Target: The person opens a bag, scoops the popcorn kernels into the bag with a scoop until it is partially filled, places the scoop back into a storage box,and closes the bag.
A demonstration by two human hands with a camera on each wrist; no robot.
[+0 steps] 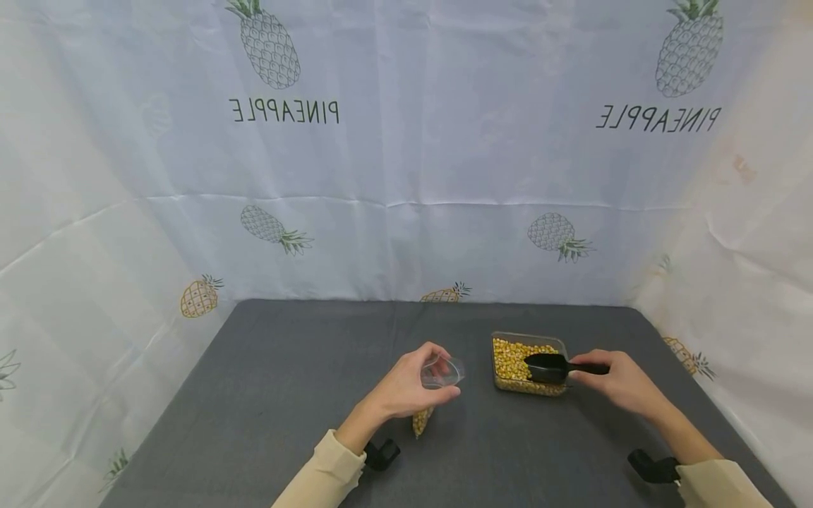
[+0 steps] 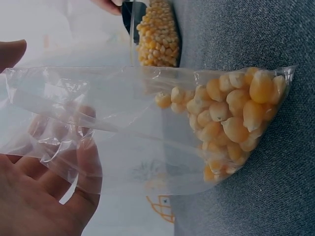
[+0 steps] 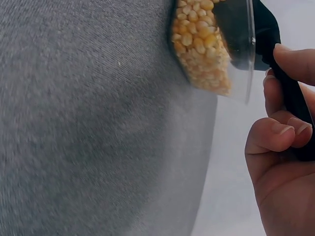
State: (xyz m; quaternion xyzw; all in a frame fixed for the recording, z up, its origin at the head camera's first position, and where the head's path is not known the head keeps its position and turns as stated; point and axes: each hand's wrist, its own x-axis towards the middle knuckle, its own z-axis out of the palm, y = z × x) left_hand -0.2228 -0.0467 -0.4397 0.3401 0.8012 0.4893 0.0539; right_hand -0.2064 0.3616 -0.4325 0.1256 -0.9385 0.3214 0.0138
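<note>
My left hand (image 1: pixel 406 386) holds a clear plastic bag (image 2: pixel 133 110) upright by its top, its mouth spread between thumb and fingers. Yellow corn kernels (image 2: pixel 229 115) fill the bag's pointed bottom, which hangs close over the grey table in the left wrist view. On the right, my right hand (image 1: pixel 619 381) grips the handle of a black scoop (image 1: pixel 547 367). The scoop's bowl lies in a clear rectangular container (image 1: pixel 522 386) among more corn kernels (image 1: pixel 513 356). In the right wrist view, thumb and curled fingers wrap the handle (image 3: pixel 291 96).
A dark grey cloth (image 1: pixel 286 395) covers the table. Pale curtains (image 1: pixel 406 155) with pineapple prints stand behind it and at both sides. Black wrist mounts (image 1: pixel 382 455) are worn below each hand.
</note>
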